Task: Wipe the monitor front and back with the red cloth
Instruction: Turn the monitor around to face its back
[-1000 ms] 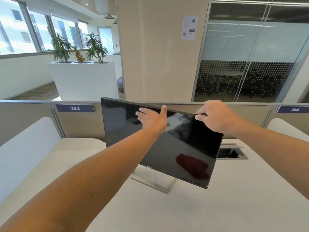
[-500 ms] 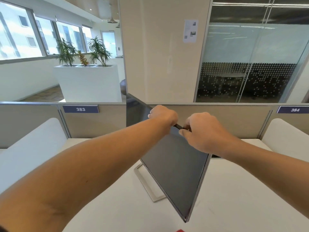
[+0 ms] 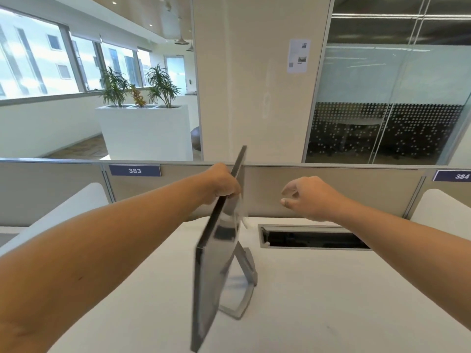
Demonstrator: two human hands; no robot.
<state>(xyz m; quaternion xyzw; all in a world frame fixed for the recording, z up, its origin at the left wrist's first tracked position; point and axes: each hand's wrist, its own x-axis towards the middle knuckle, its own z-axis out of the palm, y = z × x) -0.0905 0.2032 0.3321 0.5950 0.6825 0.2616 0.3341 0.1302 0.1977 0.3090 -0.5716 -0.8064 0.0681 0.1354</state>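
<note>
The monitor [image 3: 214, 253] stands on the white desk, turned nearly edge-on to me, its grey back and silver stand [image 3: 244, 281] facing right. It looks blurred. My left hand [image 3: 221, 184] grips the monitor's top edge. My right hand [image 3: 305, 197] hovers to the right of the monitor, apart from it, fingers loosely curled with nothing in them. The red cloth is out of sight in this frame.
An open cable slot [image 3: 313, 239] is cut into the desk [image 3: 331, 301] right of the monitor. A beige partition [image 3: 331, 192] with labels 383 and 384 runs behind. White side dividers [image 3: 56, 212] flank the desk.
The monitor has swung round from facing me to nearly edge-on, its back now showing on the right. My right hand has let go of its top edge and moved right.
</note>
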